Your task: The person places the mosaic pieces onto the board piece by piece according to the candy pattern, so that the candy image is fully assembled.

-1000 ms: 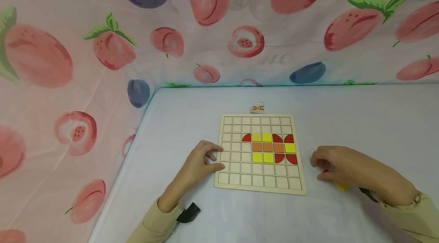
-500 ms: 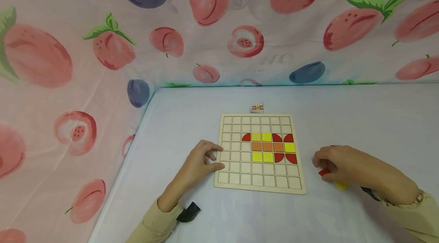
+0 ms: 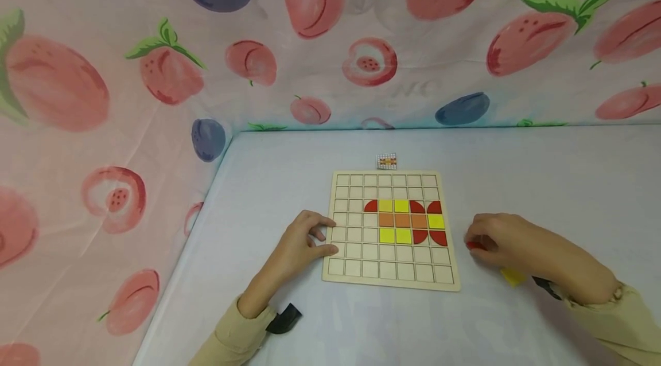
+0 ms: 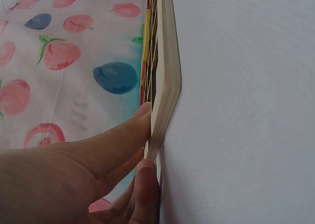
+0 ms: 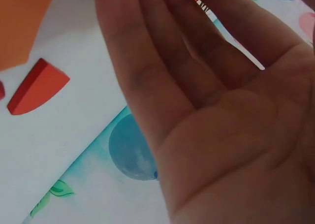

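Observation:
A pale wooden board (image 3: 356,268) with a grid of squares lies on the table, holding red quarter-circle, yellow and orange square tiles in its middle and right cells. At its left edge my left hand (image 3: 296,242) rests thumb and forefinger, spread apart; the left wrist view shows the thumb (image 4: 123,135) against the board's edge. Right of the board, my right hand (image 3: 508,242) pinches a red tile (image 3: 475,245), mostly covered by the fingers. Under that hand a yellow tile (image 3: 513,276) lies partly hidden. The right wrist view cuts off the right fingertips.
A small pattern card (image 3: 387,161) lies just beyond the board. In the right wrist view, a loose red quarter-circle tile (image 5: 42,88) and an orange-looking tile (image 5: 22,29) lie on the white table. A fruit-print cloth (image 3: 413,85) rises behind the table.
My right hand has taken hold of a red tile and moved slightly left and away from me with it. The left hand and the board stay put.

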The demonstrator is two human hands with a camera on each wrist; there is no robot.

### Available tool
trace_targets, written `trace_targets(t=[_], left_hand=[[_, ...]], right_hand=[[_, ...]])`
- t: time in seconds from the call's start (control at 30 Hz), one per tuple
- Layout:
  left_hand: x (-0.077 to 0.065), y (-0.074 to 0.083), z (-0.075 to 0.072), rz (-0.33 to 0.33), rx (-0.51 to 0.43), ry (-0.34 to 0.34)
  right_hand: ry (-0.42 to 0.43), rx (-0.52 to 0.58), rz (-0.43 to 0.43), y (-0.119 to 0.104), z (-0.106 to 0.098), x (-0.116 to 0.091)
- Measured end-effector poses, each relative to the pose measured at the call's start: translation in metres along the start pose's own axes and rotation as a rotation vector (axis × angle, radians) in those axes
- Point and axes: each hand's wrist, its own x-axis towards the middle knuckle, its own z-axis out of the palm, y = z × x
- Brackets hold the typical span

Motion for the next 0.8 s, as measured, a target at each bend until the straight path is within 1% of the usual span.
trace_targets(t=[0.1,0.2,0.5,0.57,0.73,0.8], left_hand=[[-0.001,0.0,0.0,-0.007,-0.001,-0.002],[-0.001,0.0,0.0,-0.007,0.0,-0.001],[0.0,0.0,0.0,0.001,0.004,0.0],[0.0,0.0,0.0,-0.002,0.005,0.0],[0.0,0.0,0.0,-0.006,0.006,-0.001],[0.0,0.0,0.0,-0.004,0.005,0.0]], right_hand=[[0.019,-0.009,0.003,-0.002,0.001,0.003],[0.057,-0.021,-0.003,-0.004,0.001,0.006],[0.212,-0.052,-0.132,-0.012,-0.004,0.012],[0.231,-0.062,-0.142,-0.016,-0.005,0.014],[0.212,-0.086,-0.136,-0.028,-0.01,0.021],[0.21,-0.087,-0.15,-0.031,-0.011,0.024]])
